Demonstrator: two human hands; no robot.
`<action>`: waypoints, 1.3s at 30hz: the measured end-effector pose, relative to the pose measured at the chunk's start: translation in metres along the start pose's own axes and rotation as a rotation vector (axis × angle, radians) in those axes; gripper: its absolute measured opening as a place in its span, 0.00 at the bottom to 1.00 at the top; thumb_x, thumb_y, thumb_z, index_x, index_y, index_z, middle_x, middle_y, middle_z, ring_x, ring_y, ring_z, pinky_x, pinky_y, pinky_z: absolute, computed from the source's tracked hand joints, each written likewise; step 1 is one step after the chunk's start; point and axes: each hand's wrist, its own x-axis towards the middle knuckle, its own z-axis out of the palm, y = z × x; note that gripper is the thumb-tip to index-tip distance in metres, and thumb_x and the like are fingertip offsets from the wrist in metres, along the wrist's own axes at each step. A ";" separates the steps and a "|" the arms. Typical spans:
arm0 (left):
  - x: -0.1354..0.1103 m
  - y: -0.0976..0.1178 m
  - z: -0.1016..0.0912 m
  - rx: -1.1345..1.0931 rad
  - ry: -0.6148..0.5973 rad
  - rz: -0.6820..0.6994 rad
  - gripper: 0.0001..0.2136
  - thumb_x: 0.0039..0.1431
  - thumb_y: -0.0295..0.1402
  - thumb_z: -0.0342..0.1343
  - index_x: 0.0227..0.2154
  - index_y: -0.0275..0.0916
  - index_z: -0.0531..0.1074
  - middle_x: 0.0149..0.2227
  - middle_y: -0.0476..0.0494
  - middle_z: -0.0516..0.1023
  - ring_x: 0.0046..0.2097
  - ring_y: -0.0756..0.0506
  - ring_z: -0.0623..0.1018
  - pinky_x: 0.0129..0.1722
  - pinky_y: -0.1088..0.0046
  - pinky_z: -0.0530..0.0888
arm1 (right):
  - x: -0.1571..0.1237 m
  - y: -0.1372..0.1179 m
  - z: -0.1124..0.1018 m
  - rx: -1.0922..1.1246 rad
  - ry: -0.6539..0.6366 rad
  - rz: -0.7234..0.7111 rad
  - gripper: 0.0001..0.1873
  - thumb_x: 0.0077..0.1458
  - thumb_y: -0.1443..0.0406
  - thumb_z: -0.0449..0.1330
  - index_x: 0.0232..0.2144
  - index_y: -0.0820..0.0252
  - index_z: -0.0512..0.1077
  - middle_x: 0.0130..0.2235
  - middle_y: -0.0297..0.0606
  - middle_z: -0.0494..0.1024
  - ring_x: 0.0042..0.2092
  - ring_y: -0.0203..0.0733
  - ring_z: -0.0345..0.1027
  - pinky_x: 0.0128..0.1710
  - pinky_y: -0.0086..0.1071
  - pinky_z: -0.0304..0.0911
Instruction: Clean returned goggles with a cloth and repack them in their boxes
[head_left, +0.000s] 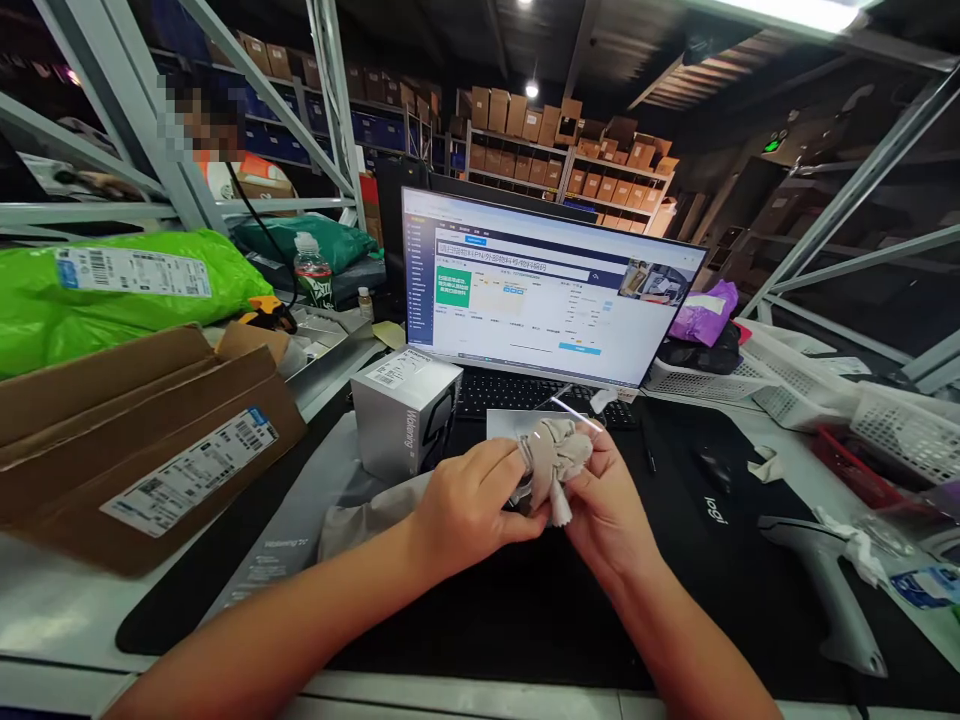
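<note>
My left hand (466,505) and my right hand (609,500) meet in front of the keyboard (480,392). Between them is a crumpled beige cloth (556,458), pinched by the fingers of both. A clear, shiny item shows in part by my left fingertips, mostly covered by cloth and fingers; its kind cannot be made out. From the cloth's top, a thin bright rod (576,412) juts toward my right hand. Left of my hands stands a silver-grey box (384,425) with lettering on its side. A grey fabric pouch (360,520) lies partly under my left forearm.
A monitor (525,300) stands behind the keyboard. An opened brown carton (150,450) and a green parcel (142,290) take up the left. On the right are a mouse (712,468), a handheld scanner (832,590) and white baskets (802,385). Another person (247,175) is beyond the frame.
</note>
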 end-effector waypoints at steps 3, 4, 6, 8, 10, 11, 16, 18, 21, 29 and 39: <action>-0.002 0.002 0.001 0.010 -0.005 0.014 0.06 0.62 0.35 0.56 0.33 0.38 0.69 0.30 0.41 0.78 0.32 0.45 0.78 0.29 0.71 0.77 | -0.002 -0.005 0.001 -0.099 0.000 -0.039 0.26 0.34 0.63 0.79 0.31 0.54 0.67 0.26 0.25 0.70 0.23 0.30 0.63 0.23 0.24 0.64; -0.002 0.002 0.002 0.013 -0.008 0.019 0.06 0.62 0.35 0.56 0.33 0.38 0.69 0.31 0.41 0.78 0.32 0.45 0.78 0.29 0.72 0.77 | -0.002 -0.007 0.001 -0.122 0.004 -0.039 0.26 0.34 0.64 0.79 0.30 0.55 0.66 0.25 0.25 0.70 0.23 0.30 0.63 0.22 0.23 0.64; -0.003 0.001 0.003 0.015 -0.017 0.031 0.06 0.62 0.35 0.55 0.33 0.38 0.69 0.31 0.42 0.78 0.32 0.46 0.78 0.29 0.73 0.77 | 0.000 -0.010 0.000 -0.130 0.005 -0.025 0.25 0.34 0.64 0.79 0.29 0.56 0.66 0.25 0.25 0.70 0.22 0.29 0.62 0.20 0.22 0.63; -0.002 0.000 0.004 0.016 -0.025 0.066 0.06 0.62 0.35 0.54 0.34 0.37 0.70 0.30 0.42 0.78 0.30 0.46 0.77 0.28 0.72 0.76 | 0.002 -0.012 -0.002 -0.086 -0.033 0.025 0.25 0.36 0.64 0.78 0.27 0.56 0.65 0.24 0.25 0.70 0.21 0.29 0.62 0.19 0.22 0.62; -0.001 0.001 0.003 0.028 -0.025 0.107 0.06 0.62 0.34 0.54 0.36 0.37 0.70 0.28 0.44 0.76 0.28 0.47 0.75 0.25 0.72 0.74 | 0.003 -0.014 -0.005 -0.027 -0.084 0.093 0.22 0.38 0.63 0.77 0.29 0.55 0.67 0.26 0.27 0.73 0.22 0.31 0.65 0.19 0.24 0.65; 0.000 0.002 0.003 0.038 -0.024 0.123 0.06 0.62 0.33 0.54 0.36 0.36 0.70 0.28 0.45 0.75 0.28 0.47 0.75 0.24 0.72 0.73 | 0.004 -0.015 -0.006 0.001 -0.099 0.114 0.21 0.40 0.62 0.77 0.31 0.55 0.68 0.28 0.29 0.75 0.24 0.33 0.68 0.21 0.25 0.68; 0.002 0.006 0.001 0.062 -0.020 0.166 0.05 0.60 0.33 0.54 0.36 0.37 0.69 0.28 0.46 0.74 0.27 0.47 0.74 0.23 0.73 0.70 | 0.006 -0.024 -0.013 0.163 -0.035 0.098 0.21 0.42 0.65 0.75 0.39 0.52 0.73 0.37 0.32 0.79 0.37 0.38 0.76 0.39 0.30 0.76; 0.002 0.007 0.001 0.053 -0.029 0.167 0.05 0.60 0.33 0.54 0.36 0.37 0.68 0.27 0.47 0.73 0.27 0.47 0.73 0.22 0.73 0.69 | 0.005 -0.026 -0.013 0.206 -0.020 0.094 0.20 0.41 0.66 0.75 0.38 0.51 0.74 0.36 0.30 0.79 0.37 0.36 0.76 0.39 0.28 0.75; 0.002 0.007 -0.002 0.047 -0.010 0.171 0.05 0.60 0.33 0.54 0.34 0.37 0.68 0.26 0.46 0.73 0.27 0.46 0.73 0.22 0.72 0.69 | 0.001 -0.025 -0.007 0.176 -0.017 0.038 0.20 0.39 0.64 0.77 0.32 0.53 0.73 0.32 0.29 0.78 0.32 0.34 0.73 0.33 0.25 0.73; 0.002 0.012 -0.010 0.032 -0.011 0.160 0.04 0.61 0.32 0.55 0.35 0.36 0.68 0.27 0.44 0.75 0.27 0.46 0.73 0.23 0.72 0.70 | -0.012 -0.024 -0.004 -0.247 -0.167 -0.174 0.19 0.38 0.66 0.78 0.24 0.58 0.70 0.24 0.28 0.71 0.26 0.31 0.62 0.26 0.24 0.61; 0.008 0.003 -0.020 0.048 -0.041 0.036 0.04 0.62 0.32 0.55 0.34 0.37 0.69 0.27 0.44 0.75 0.27 0.46 0.74 0.26 0.71 0.71 | -0.002 -0.006 -0.011 -0.236 -0.403 -0.154 0.25 0.38 0.71 0.78 0.37 0.52 0.72 0.31 0.27 0.74 0.32 0.33 0.68 0.37 0.27 0.65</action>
